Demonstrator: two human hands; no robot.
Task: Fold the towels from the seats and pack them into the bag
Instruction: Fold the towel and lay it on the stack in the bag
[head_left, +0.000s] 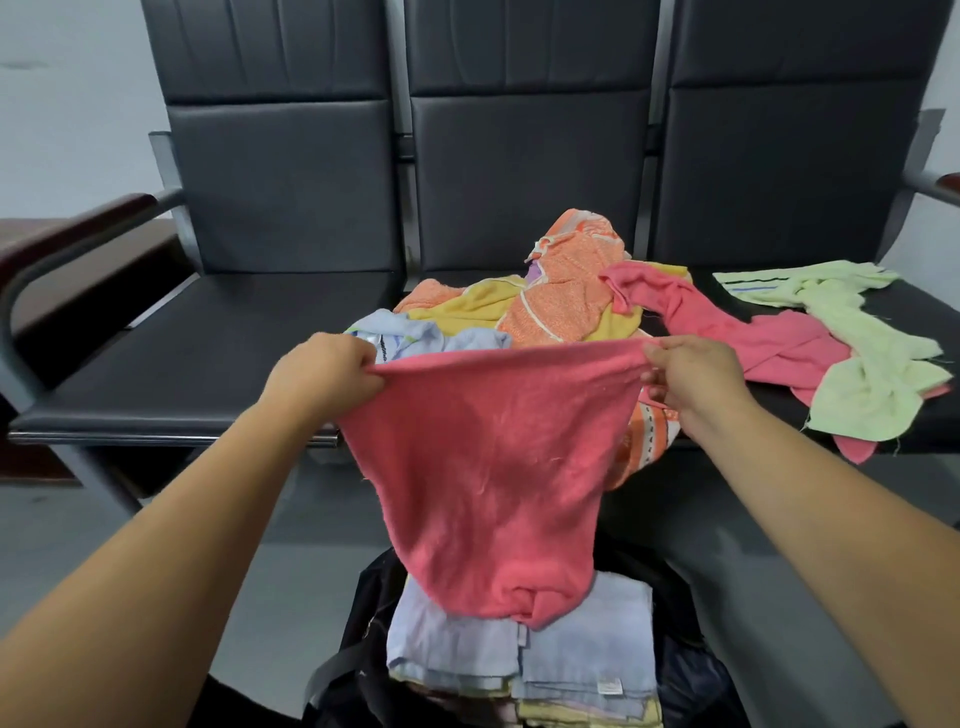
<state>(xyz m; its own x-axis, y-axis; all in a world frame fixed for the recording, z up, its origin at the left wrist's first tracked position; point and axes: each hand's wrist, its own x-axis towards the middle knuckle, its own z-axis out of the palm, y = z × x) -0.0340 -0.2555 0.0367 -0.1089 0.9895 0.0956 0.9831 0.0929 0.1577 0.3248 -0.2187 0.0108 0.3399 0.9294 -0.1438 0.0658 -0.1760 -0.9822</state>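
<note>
Folded towels (571, 660) sit in the black bag (685, 680) nearest me. Above it, my left fingers (358, 361) and right fingers (662, 358) pinch top corners of the pink towel (493, 467); I should bring them together evenly.

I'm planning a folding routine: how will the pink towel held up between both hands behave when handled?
Probably floppy: the pink towel sags between the left hand and right hand and hangs limp over the bag. Likely light: grips at its top edge alone carry it.
</note>
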